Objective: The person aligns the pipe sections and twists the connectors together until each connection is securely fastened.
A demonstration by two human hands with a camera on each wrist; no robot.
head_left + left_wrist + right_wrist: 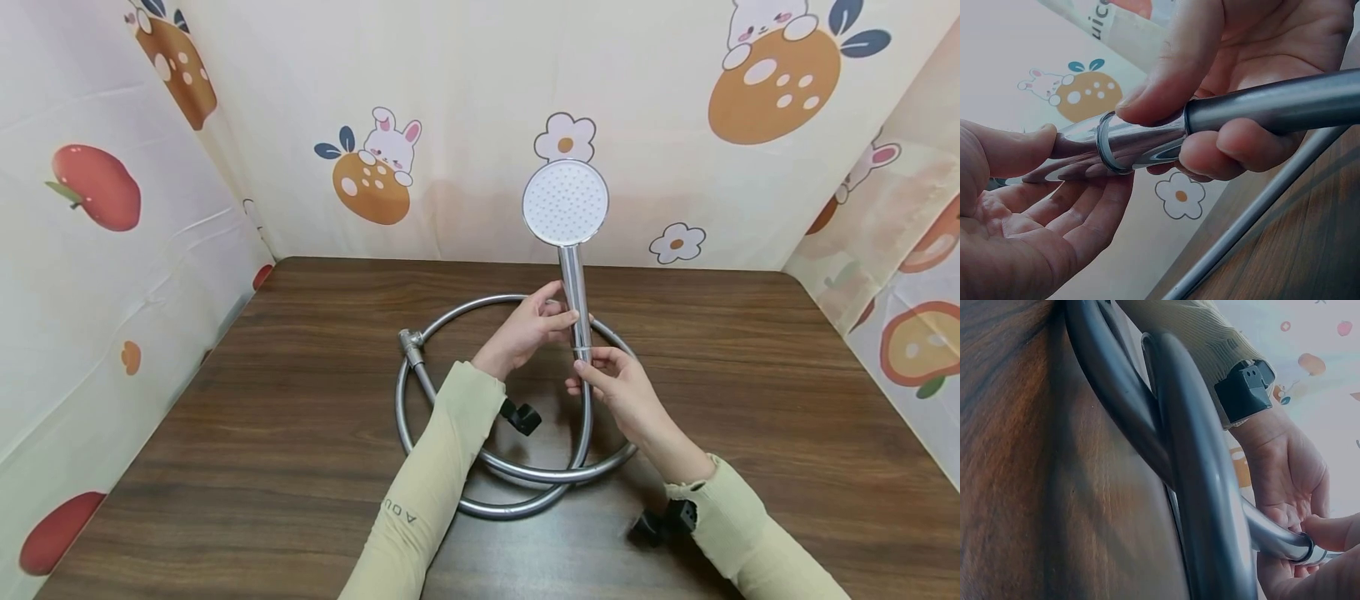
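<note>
A chrome handheld shower head (566,202) stands upright, its round white spray face toward me. My left hand (528,329) holds its handle (572,283) between thumb and fingers. Just below, my right hand (618,387) pinches the chrome end fitting (1150,142) of the shower hose (525,474). Handle and fitting meet between the hands, where a pale ring shows at the joint in the left wrist view. From the fitting the grey hose runs down into loops on the table. An angled metal connector (411,346) ends the hose at the left.
The dark wood-grain table (262,467) ends at a printed cloth backdrop (480,125) behind, with more cloth on both sides. A small black camera (663,523) is strapped at the right wrist, another (522,417) at the left. The hose loops lie beneath both forearms.
</note>
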